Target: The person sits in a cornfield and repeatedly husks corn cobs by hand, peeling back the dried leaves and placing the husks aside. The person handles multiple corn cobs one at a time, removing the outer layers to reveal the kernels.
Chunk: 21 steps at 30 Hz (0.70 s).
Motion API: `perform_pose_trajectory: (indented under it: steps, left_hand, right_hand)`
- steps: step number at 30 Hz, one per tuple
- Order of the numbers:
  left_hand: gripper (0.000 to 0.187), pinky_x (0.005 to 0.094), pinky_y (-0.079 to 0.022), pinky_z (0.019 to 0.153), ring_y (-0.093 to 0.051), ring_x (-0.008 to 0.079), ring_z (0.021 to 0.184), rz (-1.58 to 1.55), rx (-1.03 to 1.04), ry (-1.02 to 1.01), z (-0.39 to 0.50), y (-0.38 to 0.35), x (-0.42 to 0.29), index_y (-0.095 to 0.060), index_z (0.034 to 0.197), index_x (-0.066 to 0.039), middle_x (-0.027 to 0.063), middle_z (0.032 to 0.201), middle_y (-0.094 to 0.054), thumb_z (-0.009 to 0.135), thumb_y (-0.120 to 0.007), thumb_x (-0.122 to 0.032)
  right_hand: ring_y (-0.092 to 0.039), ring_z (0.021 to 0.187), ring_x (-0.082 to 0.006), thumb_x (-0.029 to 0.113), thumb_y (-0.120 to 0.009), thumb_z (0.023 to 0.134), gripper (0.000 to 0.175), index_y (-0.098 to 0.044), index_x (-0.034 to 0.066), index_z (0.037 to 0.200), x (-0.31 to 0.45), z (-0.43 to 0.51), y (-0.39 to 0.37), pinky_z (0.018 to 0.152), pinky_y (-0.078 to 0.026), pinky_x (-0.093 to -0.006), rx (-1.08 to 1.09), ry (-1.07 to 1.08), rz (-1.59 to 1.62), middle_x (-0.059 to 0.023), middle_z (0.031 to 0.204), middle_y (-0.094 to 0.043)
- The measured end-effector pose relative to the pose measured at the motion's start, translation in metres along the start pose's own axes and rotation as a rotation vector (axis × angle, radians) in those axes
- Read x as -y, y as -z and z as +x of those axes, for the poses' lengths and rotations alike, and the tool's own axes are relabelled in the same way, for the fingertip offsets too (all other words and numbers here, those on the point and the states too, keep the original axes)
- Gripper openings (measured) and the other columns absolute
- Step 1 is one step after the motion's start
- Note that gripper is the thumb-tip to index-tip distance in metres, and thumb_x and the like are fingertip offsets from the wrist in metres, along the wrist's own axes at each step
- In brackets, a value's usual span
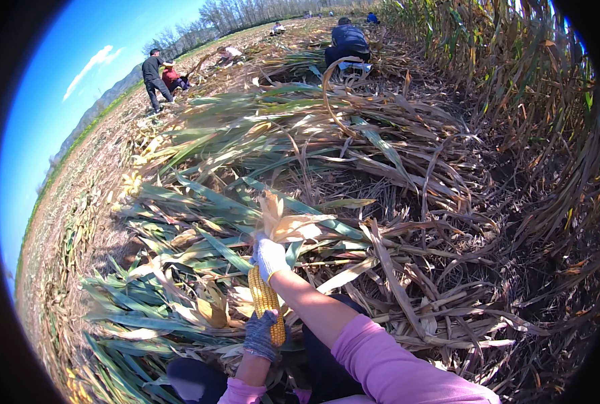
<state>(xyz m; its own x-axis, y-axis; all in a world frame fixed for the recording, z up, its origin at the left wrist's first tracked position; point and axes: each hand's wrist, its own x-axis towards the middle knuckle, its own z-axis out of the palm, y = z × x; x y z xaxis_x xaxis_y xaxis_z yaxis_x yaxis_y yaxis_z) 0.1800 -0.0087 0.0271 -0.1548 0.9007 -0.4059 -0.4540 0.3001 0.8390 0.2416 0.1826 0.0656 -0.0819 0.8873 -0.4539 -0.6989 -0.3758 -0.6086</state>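
A yellow ear of corn [263, 295] is held aslant in front of my knees, its kernels bare along the visible length. My left hand [260, 333], in a grey knit glove, grips the lower part of the ear. At the upper end, my right hand [270, 256] in a white knit glove is closed around the base of the peeled-back husk [292, 227]. Dry, pale husk leaves fan out above that glove. The fingers of my right hand are partly hidden behind its back.
Cut corn stalks [179, 298] with green and dry leaves lie all around my legs. Standing corn [487, 60] rises at the right. Husked ears [131, 183] lie at the left. A crouching person [349, 40] and a standing person [154, 78] are farther off.
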Motion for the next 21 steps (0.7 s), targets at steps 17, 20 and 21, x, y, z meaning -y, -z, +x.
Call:
perform_pose_trajectory:
  steps: [17, 20, 21]
  left_hand:
    - [0.041, 0.0402, -0.061, 0.077, -0.07, 0.0288, 0.093, -0.321, 0.162, 0.384, 0.016, 0.004, 0.029, -0.058, 0.13, -0.005, 0.0134, 0.112, -0.07, 0.097, -0.069, -0.028]
    - [0.04, 0.0403, -0.059, 0.074, -0.068, 0.0274, 0.092, -0.165, 0.071, 0.599, 0.02, 0.034, 0.043, -0.059, 0.127, -0.007, 0.0117, 0.108, -0.069, 0.095, -0.072, -0.028]
    - [0.043, 0.0387, -0.057, 0.07, -0.066, 0.0244, 0.09, -0.026, 0.003, 0.577, 0.013, 0.045, 0.049, -0.06, 0.124, -0.008, 0.0112, 0.104, -0.068, 0.092, -0.076, -0.034]
  right_hand:
    - [-0.031, 0.041, -0.0118, 0.017, -0.059, 0.1, 0.017, -0.054, 0.0134, 0.084, 0.035, -0.014, -0.004, 0.041, -0.029, -0.0295, 0.133, -0.052, 0.481, 0.0042, 0.057, -0.037]
    - [-0.027, 0.04, -0.0108, 0.016, -0.052, 0.105, 0.025, -0.047, 0.0147, 0.081, 0.041, -0.003, 0.004, 0.043, -0.029, -0.0293, 0.171, -0.12, 0.477, 0.005, 0.056, -0.033]
    - [-0.027, 0.04, -0.0103, 0.016, -0.05, 0.107, 0.028, -0.046, 0.0152, 0.079, 0.044, 0.002, 0.005, 0.043, -0.028, -0.0291, 0.152, -0.155, 0.501, 0.0056, 0.056, -0.033]
